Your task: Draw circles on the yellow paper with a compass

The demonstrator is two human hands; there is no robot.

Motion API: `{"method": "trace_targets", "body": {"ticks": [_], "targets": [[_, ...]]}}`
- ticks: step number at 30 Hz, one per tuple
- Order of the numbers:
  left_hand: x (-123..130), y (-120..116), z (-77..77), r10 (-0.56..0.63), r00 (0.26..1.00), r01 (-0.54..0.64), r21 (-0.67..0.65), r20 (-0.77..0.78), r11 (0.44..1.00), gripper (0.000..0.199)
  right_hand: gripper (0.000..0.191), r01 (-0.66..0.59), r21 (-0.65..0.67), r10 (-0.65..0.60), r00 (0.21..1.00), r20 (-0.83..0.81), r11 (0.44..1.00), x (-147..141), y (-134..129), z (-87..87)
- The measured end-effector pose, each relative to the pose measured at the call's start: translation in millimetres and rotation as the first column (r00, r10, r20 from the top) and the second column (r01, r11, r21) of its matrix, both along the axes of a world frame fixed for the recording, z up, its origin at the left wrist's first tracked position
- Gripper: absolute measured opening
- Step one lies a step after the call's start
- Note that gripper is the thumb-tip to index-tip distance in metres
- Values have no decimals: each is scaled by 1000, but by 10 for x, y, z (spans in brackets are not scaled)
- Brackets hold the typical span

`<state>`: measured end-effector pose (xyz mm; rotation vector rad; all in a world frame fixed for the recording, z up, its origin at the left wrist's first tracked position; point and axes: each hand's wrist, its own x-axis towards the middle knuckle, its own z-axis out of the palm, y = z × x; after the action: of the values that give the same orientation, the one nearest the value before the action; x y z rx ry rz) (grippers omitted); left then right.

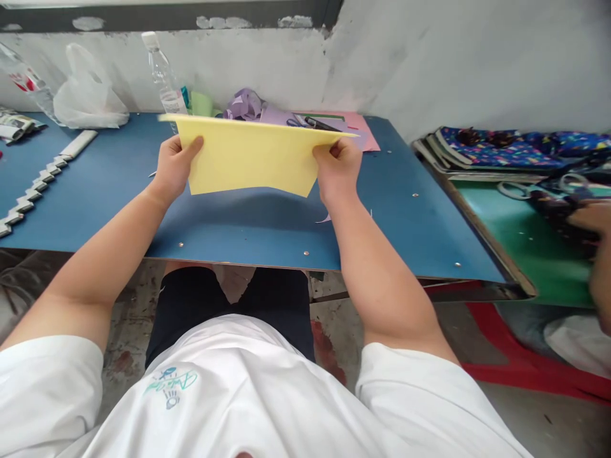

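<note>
A sheet of yellow paper (pixel 252 156) is held up above the blue table (pixel 238 232), its upper edge bent back. My left hand (pixel 176 164) pinches its left side, thumb on the near face. On the right side, my right hand (pixel 340 166) grips the paper with curled fingers. The lower edge hangs free over the tabletop. Behind the paper lie purple paper scraps (pixel 244 104), a pink sheet (pixel 356 121) and a dark pen-like object, partly hidden.
A clear bottle (pixel 162 76) and a white plastic bag (pixel 88 95) stand at the back left. A folded paper strip (pixel 35 187) lies at left. On the green table (pixel 548 267) at right are books, a patterned cloth and another person's hand (pixel 592 216).
</note>
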<state>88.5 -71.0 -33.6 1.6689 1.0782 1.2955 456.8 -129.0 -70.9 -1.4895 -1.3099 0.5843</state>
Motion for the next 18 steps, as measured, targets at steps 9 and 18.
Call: {"method": "trace_targets", "body": {"ticks": [9, 18], "targets": [[-16, -137, -70, 141, 985, -152, 114, 101, 982, 70, 44, -83, 86, 84, 996, -15, 993, -234, -172, 24], [-97, 153, -188, 71, 952, -140, 215, 297, 967, 66, 35, -28, 212, 44, 996, -71, 977, -379, 14, -33]]}}
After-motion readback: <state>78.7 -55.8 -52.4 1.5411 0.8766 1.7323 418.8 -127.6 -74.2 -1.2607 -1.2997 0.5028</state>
